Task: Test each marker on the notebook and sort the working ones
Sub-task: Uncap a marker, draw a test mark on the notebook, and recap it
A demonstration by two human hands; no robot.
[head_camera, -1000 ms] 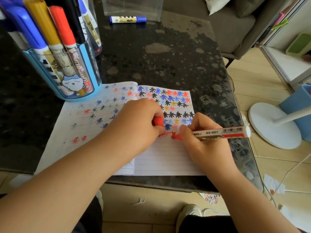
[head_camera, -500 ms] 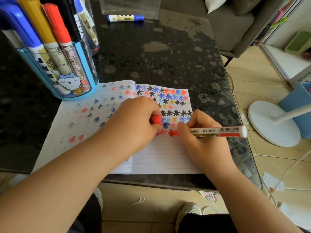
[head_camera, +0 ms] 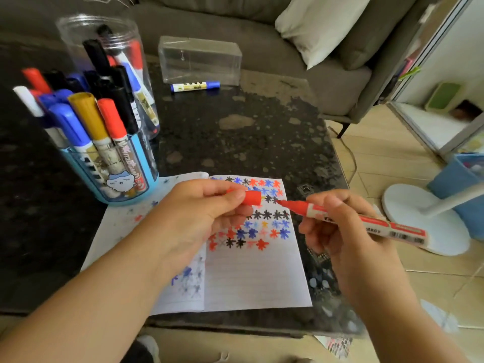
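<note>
Both hands have risen off the page since the earlier frames, and the marker tip no longer touches paper.

Head view: the right hand (head_camera: 348, 247) grips the uncapped red-and-white whiteboard marker (head_camera: 364, 221) with fingers curled round its barrel, tip aimed left at the small red plastic cap (head_camera: 252, 198). That cap is pinched between thumb and fingers of the left hand (head_camera: 199, 218), its open end just apart from the tip. Below lies the open lined notebook (head_camera: 256, 279), its upper half filled with red, blue and black asterisks, its right edge near the edge of the dark speckled surface (head_camera: 235, 132). A blue cartoon-printed marker cup (head_camera: 125, 179) touches the notebook's far left corner; a tall clear plastic jar (head_camera: 110, 61) stands behind it. Open surface lies beyond the notebook up to a blue-capped marker (head_camera: 195, 86).
</note>
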